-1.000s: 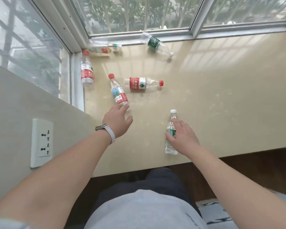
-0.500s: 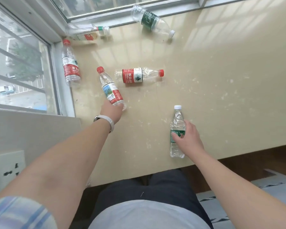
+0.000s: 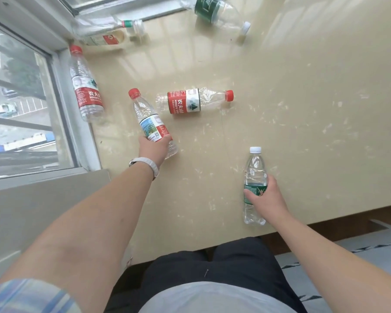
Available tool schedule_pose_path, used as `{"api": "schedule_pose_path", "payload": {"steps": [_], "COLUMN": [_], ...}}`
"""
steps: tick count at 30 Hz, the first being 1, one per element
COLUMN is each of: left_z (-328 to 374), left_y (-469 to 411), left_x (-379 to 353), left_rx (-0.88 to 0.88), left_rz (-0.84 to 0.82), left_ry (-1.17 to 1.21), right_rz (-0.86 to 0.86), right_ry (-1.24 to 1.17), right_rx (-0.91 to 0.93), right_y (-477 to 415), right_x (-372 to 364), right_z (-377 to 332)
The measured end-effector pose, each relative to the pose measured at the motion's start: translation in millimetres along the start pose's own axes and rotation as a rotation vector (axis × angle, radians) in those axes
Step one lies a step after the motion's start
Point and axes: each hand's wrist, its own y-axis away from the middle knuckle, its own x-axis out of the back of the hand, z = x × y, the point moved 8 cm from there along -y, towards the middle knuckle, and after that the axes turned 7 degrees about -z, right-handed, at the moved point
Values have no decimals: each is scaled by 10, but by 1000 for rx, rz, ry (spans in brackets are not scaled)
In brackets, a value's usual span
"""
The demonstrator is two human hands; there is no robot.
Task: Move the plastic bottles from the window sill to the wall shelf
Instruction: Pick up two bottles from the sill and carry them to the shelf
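Left hand [image 3: 155,148]: closed around the lower body of a clear plastic bottle [image 3: 150,120] with a red cap and a red, white and blue label. The fingers wrap the far side and are hidden; the palm covers the bottle just below the label. The bottle stands upright on the sill [image 3: 303,114], toward its left side. A white band [image 3: 150,164] sits on the wrist.

Right hand [image 3: 265,196]: clamped on a second clear bottle [image 3: 255,177], white cap, green label. The thumb lies across the label's front, and the fingers go round the right side. This bottle stands upright near the sill's front edge.

Sill: a smooth, glossy beige slab with pale scuffs and flecks, bounded by window frames at its left and back edges.

Other bottles, all thin, ribbed, transparent plastic:
- A red-label bottle [image 3: 85,86], red cap, stands against the left-edge window frame.
- A red-label bottle [image 3: 191,100], dented near the neck, lies on its side just beyond the left hand's bottle, cap pointing right.
- A flattened bottle [image 3: 108,30], white cap with a green ring, lies in the back-left corner.
- A green-label bottle [image 3: 215,11], white cap, lies along the back edge, partly cut off by the frame.

The wall shelf is not in view.
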Motion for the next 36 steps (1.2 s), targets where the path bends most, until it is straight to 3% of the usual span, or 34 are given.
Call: {"api": "schedule_pose_path", "payload": {"steps": [11, 26, 36], "left_z": [-120, 395, 704], "left_y": [-25, 796, 1656], "left_x": [98, 518, 716], "left_rx": [-39, -295, -468], "left_rz": [6, -1, -17], "left_ry": [6, 39, 86], "right_rz": [-35, -70, -20], "right_ry": [71, 23, -231], "right_rx": [-60, 200, 421], "right_y": [-34, 427, 1172], "right_x": [27, 46, 427], "right_z": [-111, -1039, -1504]}}
